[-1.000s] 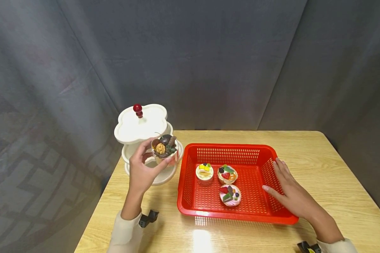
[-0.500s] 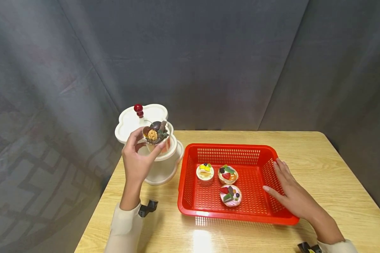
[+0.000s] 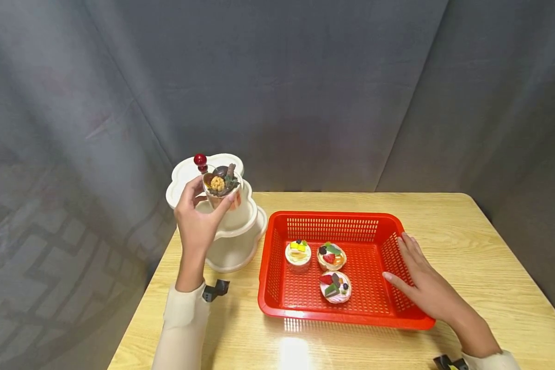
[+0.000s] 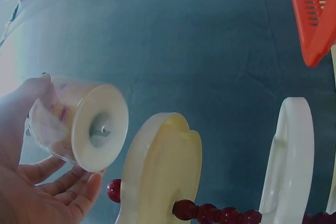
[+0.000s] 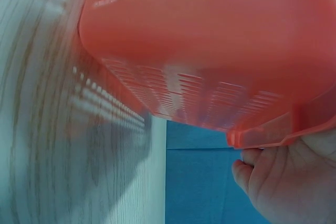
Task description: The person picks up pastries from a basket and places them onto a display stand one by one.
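Left hand (image 3: 196, 221) grips a walnut-and-chocolate dessert cup (image 3: 222, 186) in front of a white tiered stand (image 3: 228, 252), head view, as the right hand (image 3: 427, 285) rests, fingers extended, on a red plastic basket (image 3: 370, 277). Left wrist: the cup's base (image 4: 102, 127), apart from the top tier (image 4: 163, 166). Right wrist: fingers (image 5: 268, 169) at the basket's rim (image 5: 260, 137).

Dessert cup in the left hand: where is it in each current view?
Head: the dessert cup is left of centre, in the left hand.
Left wrist: left side, its round base angled toward the camera.
Right wrist: not in view.
Shared landmark: the red basket, in all three.
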`<state>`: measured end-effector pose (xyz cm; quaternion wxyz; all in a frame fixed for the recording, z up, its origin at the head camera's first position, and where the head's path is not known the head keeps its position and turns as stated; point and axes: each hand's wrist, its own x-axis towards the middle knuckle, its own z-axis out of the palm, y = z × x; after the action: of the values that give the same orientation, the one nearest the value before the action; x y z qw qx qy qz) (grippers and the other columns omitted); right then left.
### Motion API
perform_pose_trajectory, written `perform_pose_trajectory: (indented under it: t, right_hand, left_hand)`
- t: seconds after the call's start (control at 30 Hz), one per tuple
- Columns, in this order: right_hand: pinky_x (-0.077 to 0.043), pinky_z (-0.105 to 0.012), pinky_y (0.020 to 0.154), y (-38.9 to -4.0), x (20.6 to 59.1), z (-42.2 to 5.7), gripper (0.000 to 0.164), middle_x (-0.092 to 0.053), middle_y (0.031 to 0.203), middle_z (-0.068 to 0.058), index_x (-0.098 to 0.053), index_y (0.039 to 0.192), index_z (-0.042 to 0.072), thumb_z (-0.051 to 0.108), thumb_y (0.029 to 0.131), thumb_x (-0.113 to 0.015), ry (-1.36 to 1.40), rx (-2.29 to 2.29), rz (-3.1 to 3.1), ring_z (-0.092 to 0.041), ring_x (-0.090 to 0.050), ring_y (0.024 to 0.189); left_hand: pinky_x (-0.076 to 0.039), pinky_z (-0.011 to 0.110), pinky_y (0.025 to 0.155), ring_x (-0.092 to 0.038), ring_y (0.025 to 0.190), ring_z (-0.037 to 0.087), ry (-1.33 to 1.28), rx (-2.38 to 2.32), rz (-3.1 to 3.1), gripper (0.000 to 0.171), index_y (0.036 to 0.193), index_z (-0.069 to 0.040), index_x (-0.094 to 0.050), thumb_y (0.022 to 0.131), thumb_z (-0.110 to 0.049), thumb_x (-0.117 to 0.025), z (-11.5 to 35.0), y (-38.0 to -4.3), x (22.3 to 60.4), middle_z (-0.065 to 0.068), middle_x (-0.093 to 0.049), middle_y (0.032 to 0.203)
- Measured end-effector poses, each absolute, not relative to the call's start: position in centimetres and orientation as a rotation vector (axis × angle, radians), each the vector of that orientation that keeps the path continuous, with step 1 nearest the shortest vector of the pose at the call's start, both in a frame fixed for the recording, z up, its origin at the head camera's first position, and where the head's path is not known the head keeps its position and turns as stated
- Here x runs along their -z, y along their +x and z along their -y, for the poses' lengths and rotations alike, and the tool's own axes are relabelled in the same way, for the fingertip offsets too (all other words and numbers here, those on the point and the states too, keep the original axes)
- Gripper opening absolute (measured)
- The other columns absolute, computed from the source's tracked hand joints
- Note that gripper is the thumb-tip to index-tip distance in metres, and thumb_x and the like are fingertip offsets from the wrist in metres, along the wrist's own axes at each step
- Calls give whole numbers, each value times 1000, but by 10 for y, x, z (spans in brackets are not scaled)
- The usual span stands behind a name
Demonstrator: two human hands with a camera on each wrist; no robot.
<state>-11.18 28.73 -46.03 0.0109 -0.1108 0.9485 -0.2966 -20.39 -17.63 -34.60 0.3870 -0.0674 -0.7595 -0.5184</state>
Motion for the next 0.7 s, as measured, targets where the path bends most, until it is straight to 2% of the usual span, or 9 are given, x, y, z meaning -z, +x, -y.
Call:
perform_pose_trajectory:
  t: [0.2,0.43,0.7]
  right_hand:
    - [-16,-78,107,-112,461,-287,94,13,169,-10,-1,162,6,47,101,-59,-341,914,-2962,-37,11,154]
    - [-16,-79,106,-113,462,-288,94,13,169,-9,0,162,7,47,100,-59,-346,919,-2960,-36,12,154]
    - [-16,-78,107,-112,460,-287,95,12,169,-10,-1,162,6,47,100,-60,-349,933,-2958,-35,12,154]
  left_hand:
    - [-50,35,83,-64,101,16,-147,1279,1913,61,125,-8,-68,73,-28,-93,177,-211,344,1,-70,117]
    - [-50,36,80,-64,98,21,-98,1171,1882,64,123,-5,-68,72,-33,-93,172,-217,344,6,-70,114]
    - [-48,39,85,-62,97,25,-79,1080,1863,66,124,-4,-67,73,-39,-91,168,-226,348,10,-69,113]
